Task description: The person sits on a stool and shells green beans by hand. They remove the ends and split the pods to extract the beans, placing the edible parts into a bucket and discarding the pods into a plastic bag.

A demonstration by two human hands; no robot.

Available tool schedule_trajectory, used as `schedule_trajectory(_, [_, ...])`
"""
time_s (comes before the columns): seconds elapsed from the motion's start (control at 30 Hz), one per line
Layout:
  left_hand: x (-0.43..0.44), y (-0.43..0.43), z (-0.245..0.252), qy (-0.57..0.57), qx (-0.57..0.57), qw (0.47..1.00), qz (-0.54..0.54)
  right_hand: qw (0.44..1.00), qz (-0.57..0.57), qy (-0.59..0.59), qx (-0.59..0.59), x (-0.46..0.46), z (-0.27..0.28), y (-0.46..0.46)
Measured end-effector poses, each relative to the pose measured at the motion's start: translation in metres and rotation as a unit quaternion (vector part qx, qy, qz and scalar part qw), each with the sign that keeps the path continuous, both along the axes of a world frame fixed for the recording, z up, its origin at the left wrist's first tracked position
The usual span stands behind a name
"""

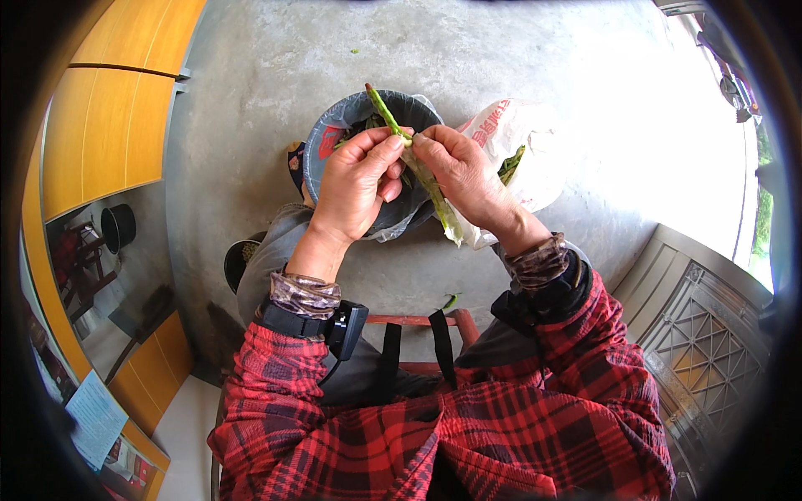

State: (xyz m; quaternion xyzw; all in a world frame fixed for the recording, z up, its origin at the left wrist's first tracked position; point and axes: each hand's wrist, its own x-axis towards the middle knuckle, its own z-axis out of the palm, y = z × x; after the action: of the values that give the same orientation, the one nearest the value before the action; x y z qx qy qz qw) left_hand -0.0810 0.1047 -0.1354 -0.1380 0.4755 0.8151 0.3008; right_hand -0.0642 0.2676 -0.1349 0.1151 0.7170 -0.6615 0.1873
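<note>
Between my two hands is a long green bean pod (385,111), split open along its lower half, with a pale bean showing at the split. My left hand (366,166) pinches the pod near its middle, thumb against fingers. Just to the right, my right hand (456,166) grips the opened part, whose loose end hangs below toward my knees. Under my hands stands a grey bucket (322,134) lined with clear plastic, with green and dark pods inside. A white plastic bag (532,128) with red printing lies right of it, with green pods (512,164) in its mouth.
A dark pot (237,266) with small pale pieces in it stands by my left leg. A bit of green pod (450,301) lies on the concrete floor (263,81) near the red stool (465,325). Yellow cabinets (103,125) line the left, a metal door (695,338) the right.
</note>
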Motion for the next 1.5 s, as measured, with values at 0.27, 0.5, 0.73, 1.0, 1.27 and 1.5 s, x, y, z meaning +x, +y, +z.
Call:
schedule_trajectory(0.27, [0.002,0.002,-0.004,-0.006,-0.039,0.999,-0.010,0.963,0.056,0.210,0.160,0.003,-0.002,-0.005])
schedule_trajectory(0.5, [0.001,0.001,-0.002,-0.012,-0.035,0.999,-0.009,0.999,0.013,0.034,0.038,0.003,-0.007,-0.003])
schedule_trajectory(0.73, [0.002,0.002,0.001,0.010,-0.051,0.999,-0.007,0.999,0.012,-0.043,-0.015,0.002,-0.005,-0.002])
schedule_trajectory(1.0, [0.006,0.002,-0.004,0.066,-0.161,0.979,-0.103,0.997,0.021,0.048,0.060,0.000,-0.010,-0.001])
schedule_trajectory(1.27, [0.009,-0.001,-0.007,0.105,-0.195,0.958,-0.183,0.985,0.054,0.124,0.102,0.002,-0.009,0.002])
schedule_trajectory(1.5, [0.007,-0.002,0.000,0.049,-0.124,0.979,-0.152,0.995,0.028,0.068,0.074,0.002,-0.003,0.005])
